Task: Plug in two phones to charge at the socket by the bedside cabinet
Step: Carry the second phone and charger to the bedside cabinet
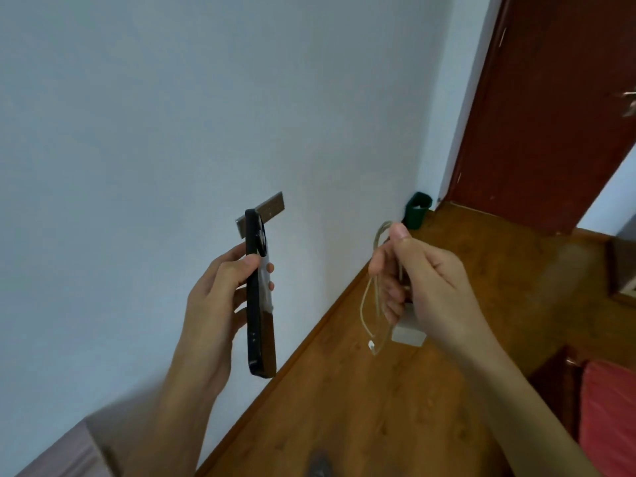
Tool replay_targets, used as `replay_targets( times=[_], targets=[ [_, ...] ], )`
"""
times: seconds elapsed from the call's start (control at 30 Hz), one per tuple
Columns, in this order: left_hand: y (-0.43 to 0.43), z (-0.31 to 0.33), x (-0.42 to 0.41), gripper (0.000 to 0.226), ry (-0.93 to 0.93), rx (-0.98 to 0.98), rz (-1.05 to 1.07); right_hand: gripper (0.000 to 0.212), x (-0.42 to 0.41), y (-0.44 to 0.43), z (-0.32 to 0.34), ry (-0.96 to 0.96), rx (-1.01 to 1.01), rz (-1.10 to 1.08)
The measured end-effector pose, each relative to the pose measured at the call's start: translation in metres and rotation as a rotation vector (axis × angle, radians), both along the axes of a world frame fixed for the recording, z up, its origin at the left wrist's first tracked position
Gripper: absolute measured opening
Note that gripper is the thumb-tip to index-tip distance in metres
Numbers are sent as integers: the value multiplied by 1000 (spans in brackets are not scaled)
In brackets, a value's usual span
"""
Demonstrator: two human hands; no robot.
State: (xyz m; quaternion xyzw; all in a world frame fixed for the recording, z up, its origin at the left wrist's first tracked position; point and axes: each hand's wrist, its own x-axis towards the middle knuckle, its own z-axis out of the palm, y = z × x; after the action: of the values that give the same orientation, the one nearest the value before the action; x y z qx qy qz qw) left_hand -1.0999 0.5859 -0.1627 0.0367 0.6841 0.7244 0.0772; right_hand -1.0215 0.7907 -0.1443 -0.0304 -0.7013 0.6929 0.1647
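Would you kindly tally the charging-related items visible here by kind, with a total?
Phones: 1, the black phone in the left hand
Cables: 1, the looped cable in the right hand
Charger bricks: 1, the white charger
Wall sockets: 1, the socket plate
Total: 4

Left hand grips phone; right hand grips cable.

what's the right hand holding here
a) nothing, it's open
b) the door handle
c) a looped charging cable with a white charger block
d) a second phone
c: the right hand is closed around a looped pale cable, its white connector dangling below, with a white charger block under the fingers; the phone is in the left hand.
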Motion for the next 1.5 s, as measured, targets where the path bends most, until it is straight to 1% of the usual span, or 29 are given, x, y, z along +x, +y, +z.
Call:
replay_targets(
  times=[0.07, 0.17, 0.23, 0.33, 0.53, 0.63, 0.77, 0.9, 0.93, 1.03, 1.07, 1.13, 1.27, 1.33, 1.4, 1.5],
  targets=[
    [17, -3, -25, 70, -6, -1, -35, 48, -18, 15, -3, -8, 10, -42],
    [43, -4, -67, 51, -3, 23, -87, 49, -51, 37, -5, 5, 25, -90],
    [60, -1, -98, 44, 8, 33, -132, 48, -73, 49, -2, 16, 22, -124],
    [85, 7, -142, 40, 14, 39, -189, 47, -105, 67, 4, 25, 13, -181],
    [137, 14, -216, 41, 10, 32, -328, 48, -153, 111, 17, 67, 27, -313],
    [167, 13, -241, 30, -1, 20, -388, 48, -166, 137, 19, 75, 36, -381],
    [214, 9, -265, 43, -13, -4, -457, 48, -177, 181, 12, 62, 26, -466],
    [273, 3, -282, 34, -8, -3, -510, 49, -179, 241, 3, 73, -6, -551],
    [290, 1, -286, 37, -2, -6, -524, 49, -180, 258, 0, 79, -6, -567],
    [351, -2, -295, 57, 26, -21, -563, 49, -180, 313, -7, 107, -2, -595],
    [373, -2, -298, 59, 39, -23, -573, 49, -181, 333, -8, 112, 8, -602],
    [417, -2, -302, 56, 64, -23, -601, 49, -183, 371, -10, 113, 24, -614],
    [507, 4, -307, 46, 69, 7, -635, 50, -188, 451, -8, 119, -11, -645],
    [546, 10, -307, 47, 73, 19, -653, 50, -191, 487, -4, 112, -5, -652],
    [584, 13, -308, 54, 78, 18, -669, 50, -191, 520, -2, 103, 9, -667],
    [639, 16, -312, 52, 79, 5, -708, 50, -188, 564, -1, 103, 17, -709]
  ],
)
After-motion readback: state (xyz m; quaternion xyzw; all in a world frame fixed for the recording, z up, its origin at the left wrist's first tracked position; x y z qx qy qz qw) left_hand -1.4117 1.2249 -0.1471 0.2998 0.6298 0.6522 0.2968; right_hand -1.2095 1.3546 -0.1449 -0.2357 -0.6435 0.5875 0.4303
